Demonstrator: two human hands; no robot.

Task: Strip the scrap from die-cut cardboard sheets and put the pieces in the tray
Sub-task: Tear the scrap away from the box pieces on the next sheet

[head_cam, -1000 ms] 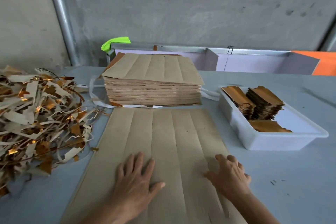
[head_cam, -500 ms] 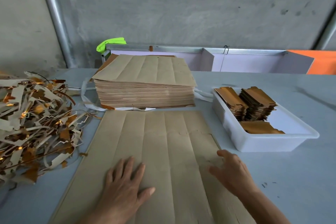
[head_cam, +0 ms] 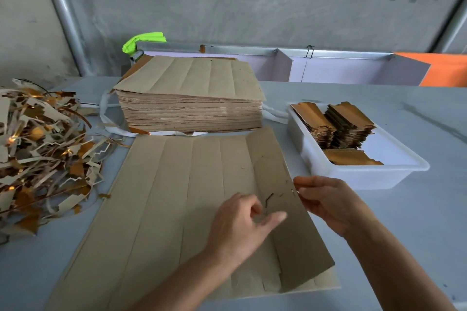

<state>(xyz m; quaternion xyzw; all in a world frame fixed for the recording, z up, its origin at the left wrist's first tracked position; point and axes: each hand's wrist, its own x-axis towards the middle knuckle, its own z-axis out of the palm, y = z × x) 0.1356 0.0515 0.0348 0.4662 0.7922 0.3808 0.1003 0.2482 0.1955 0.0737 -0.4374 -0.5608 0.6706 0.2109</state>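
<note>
A brown die-cut cardboard sheet (head_cam: 177, 197) lies flat on the grey table in front of me, scored into long strips. My right hand (head_cam: 326, 202) pinches the sheet's right edge, and the rightmost strip (head_cam: 285, 222) is lifted off the table and tilted. My left hand (head_cam: 242, 222) rests on the sheet just left of that strip, fingers partly curled, thumb pointing at the cut line. A white plastic tray (head_cam: 358, 179) at the right holds stacks of gold-faced cut pieces (head_cam: 348, 126).
A thick stack of uncut sheets (head_cam: 189, 103) stands behind the working sheet. A heap of scrap strips (head_cam: 43, 149) covers the table's left side. Purple dividers (head_cam: 328, 68) and a green object (head_cam: 144, 40) line the back edge below a concrete wall.
My left hand slid right across the sheet toward the rightmost strip. My right hand took hold of the sheet's right edge and raised that strip.
</note>
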